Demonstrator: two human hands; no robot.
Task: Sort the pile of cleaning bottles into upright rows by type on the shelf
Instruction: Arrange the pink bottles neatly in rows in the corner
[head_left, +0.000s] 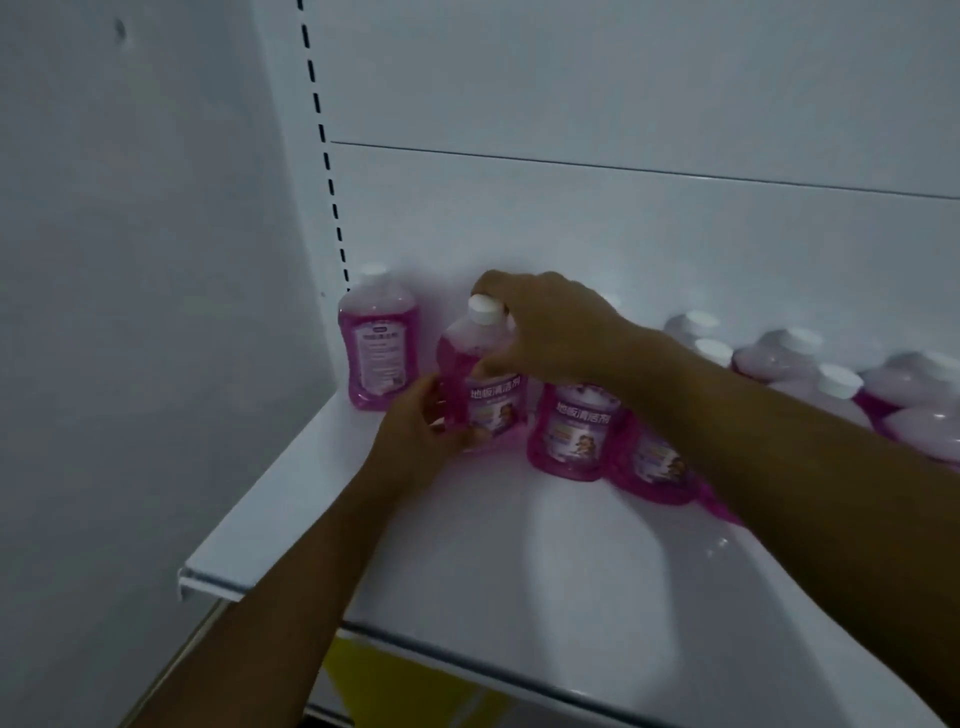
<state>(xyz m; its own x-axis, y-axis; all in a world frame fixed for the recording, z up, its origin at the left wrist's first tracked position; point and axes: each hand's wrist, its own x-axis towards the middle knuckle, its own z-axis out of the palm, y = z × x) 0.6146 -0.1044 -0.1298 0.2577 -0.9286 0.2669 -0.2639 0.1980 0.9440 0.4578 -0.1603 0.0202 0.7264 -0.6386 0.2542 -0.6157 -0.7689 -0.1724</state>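
The left hand (421, 421) and right hand (540, 332) both grip one pink bottle (480, 384) on the shelf (363, 519). Its label reads 地板清洁剂.

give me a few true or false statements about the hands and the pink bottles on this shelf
1. Both hands hold the same pink bottle. True.
2. The right hand rests flat on the shelf. False: it grips the held bottle near its white cap.
3. The corner bottle lies on its side. False: it stands upright.
4. The left hand grips the held bottle's lower part. True.
5. The bottles' caps are blue. False: they are white.
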